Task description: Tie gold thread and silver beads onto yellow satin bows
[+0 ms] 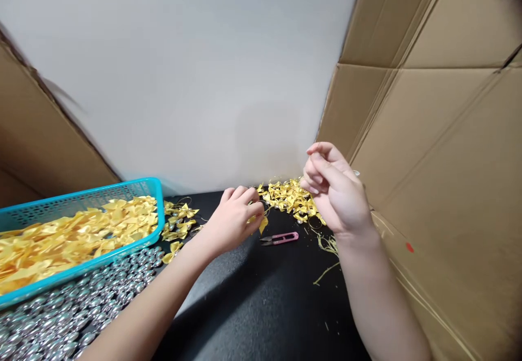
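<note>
My left hand (238, 217) is low over the black table, its fingers curled round a yellow ribbon bow (263, 224). Only an edge of that bow shows below the fingertips, with a thin loop beside it. Raised to the right is my right hand (336, 187), thumb and forefinger pinched together; whatever is between them is too fine to see. Pink thread snips (280, 238) lie on the table just right of my left hand. Behind them, between the hands, spreads a heap of yellow bows (289, 198) with shiny beads.
A turquoise basket (157, 209) of yellow ribbon bows stands at the left. Many silver beads (93, 296) lie in front of it, with several bows (179, 221) beside it. Cut yellow threads (327, 245) lie near my right wrist. Cardboard (448, 160) walls the right side.
</note>
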A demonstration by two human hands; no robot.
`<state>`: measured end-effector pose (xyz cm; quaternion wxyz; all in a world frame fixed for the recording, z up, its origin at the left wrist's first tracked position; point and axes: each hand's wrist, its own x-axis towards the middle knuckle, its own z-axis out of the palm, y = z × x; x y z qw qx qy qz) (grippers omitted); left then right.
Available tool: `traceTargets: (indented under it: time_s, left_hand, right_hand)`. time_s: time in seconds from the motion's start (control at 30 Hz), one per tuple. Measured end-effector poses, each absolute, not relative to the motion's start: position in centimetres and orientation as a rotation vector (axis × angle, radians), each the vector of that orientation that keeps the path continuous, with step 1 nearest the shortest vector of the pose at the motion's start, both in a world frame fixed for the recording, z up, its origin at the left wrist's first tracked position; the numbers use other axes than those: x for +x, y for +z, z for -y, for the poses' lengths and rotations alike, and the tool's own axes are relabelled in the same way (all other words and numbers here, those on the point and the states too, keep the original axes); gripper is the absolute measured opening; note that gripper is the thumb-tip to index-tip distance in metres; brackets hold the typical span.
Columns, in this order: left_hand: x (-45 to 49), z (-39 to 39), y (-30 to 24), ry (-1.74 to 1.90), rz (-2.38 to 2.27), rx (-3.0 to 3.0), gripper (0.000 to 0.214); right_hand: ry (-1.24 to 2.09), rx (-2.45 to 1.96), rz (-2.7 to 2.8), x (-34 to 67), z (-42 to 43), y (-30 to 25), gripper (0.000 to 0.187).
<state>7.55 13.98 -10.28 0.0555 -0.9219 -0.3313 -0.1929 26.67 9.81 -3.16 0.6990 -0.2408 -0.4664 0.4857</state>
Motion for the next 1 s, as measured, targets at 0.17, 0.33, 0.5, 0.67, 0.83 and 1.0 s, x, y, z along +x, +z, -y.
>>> traceTargets:
  time_s: [0.17,0.33,0.5,0.67,0.83,1.0]
  left_hand:
    - [7.7,-15.1,-11.4,-0.64,1.052,-2.717,0.023]
    - [7.3,-15.5,-11.5,-0.689,1.042,-2.759,0.024]
    - [7.0,-15.8,-11.7,-0.715,1.034,-2.794,0.023]
    - [6.8,-16.1,-11.4,-0.693,1.062,-2.822,0.024]
    - [6.5,-16.4,-11.2,-0.672,1.097,-2.838,0.024]
    - [5.2,-16.3,-10.3,-0.64,1.215,-2.941,0.022]
  right_hand:
    - [1.049,-0.633,1.021,26.2,-10.0,-3.4,0.005]
    - [1.0,-0.614,0.973,26.3,-10.4,-3.6,0.006]
    - [0.985,-0.558,0.945,26.5,-10.7,-3.9,0.009]
    - [0.957,-0.558,0.95,26.6,-11.0,-4.0,0.011]
    - [0.95,-0.57,0.982,26.4,-11.0,-4.0,0.009]
    - [1.04,-0.606,1.071,26.5,-10.6,-3.9,0.009]
